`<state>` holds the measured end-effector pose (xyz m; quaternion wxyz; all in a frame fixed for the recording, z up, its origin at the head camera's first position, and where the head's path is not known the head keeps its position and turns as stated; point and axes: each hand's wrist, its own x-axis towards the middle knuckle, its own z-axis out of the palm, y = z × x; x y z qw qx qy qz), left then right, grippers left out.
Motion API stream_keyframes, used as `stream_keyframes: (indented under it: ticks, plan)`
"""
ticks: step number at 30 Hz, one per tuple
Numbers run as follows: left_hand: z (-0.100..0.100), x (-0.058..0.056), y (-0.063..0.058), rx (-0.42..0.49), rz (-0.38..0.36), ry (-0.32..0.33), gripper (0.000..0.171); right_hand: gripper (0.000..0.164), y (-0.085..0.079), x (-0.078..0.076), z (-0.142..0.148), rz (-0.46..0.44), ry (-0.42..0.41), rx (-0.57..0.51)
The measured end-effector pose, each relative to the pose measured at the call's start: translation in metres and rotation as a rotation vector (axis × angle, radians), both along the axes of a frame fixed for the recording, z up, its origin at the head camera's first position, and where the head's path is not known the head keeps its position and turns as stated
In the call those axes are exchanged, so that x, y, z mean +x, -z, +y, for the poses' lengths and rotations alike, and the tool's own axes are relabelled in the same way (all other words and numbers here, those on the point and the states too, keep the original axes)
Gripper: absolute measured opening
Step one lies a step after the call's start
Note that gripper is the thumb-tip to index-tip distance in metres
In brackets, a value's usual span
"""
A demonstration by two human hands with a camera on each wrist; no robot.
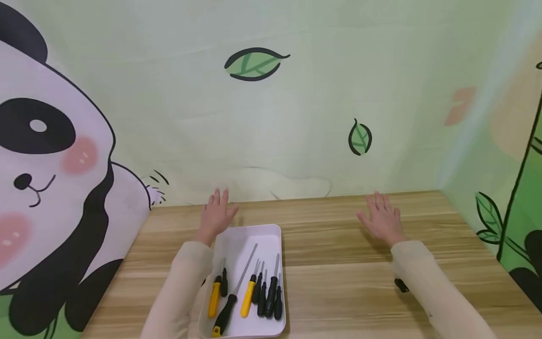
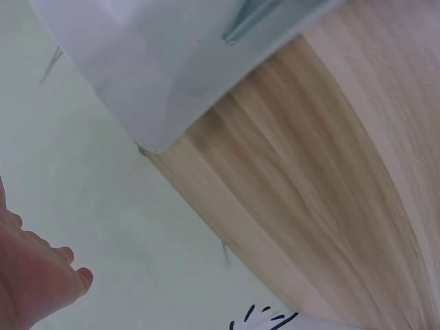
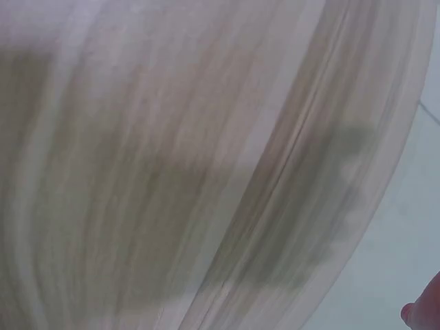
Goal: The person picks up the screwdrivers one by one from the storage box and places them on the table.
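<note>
My left hand [image 1: 215, 214] reaches forward past the upper left corner of a white tray [image 1: 271, 231], fingers straight and spread, holding nothing. Several screwdrivers lie in the tray with their shafts pointing away from me. Among them are a yellow-handled one [image 1: 248, 299], a long black-handled one [image 1: 226, 312] with a yellow butt, and several smaller black-handled ones such as the one at the right wall [image 1: 278, 303]. Over the far right part of the wooden table my right hand [image 1: 383, 219] is stretched out, fingers extended and nothing in it. Its shadow falls on the wood in the right wrist view.
The wood-grain table [image 1: 330, 278] ends at a pale green printed wall [image 1: 296, 141] behind both hands. A large panda print [image 1: 55, 155] covers the left side. A small black object [image 1: 401, 285] shows beside the right sleeve.
</note>
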<state>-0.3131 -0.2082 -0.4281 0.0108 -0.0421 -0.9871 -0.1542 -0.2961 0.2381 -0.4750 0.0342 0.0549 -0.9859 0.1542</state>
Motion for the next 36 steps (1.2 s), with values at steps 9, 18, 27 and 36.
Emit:
stream_keyframes:
  ticks: [9, 18, 27, 36]
  plan:
    - [-0.014, 0.019, 0.006, -0.022, -0.035, 0.048, 0.069, 0.080, 0.005, 0.007, -0.008, -0.015, -0.072, 0.040]
    - [-0.018, 0.042, 0.025, -0.091, -0.031, 0.136, 0.068, 0.069, 0.008, 0.015, -0.028, 0.037, -0.140, 0.053]
    - [-0.018, 0.065, 0.041, -0.144, 0.007, 0.182, 0.068, 0.065, 0.012, 0.034, -0.048, 0.078, -0.240, 0.015]
    - [-0.019, 0.083, 0.058, -0.152, 0.014, 0.154, 0.072, 0.064, 0.015, 0.051, -0.066, 0.120, -0.324, 0.028]
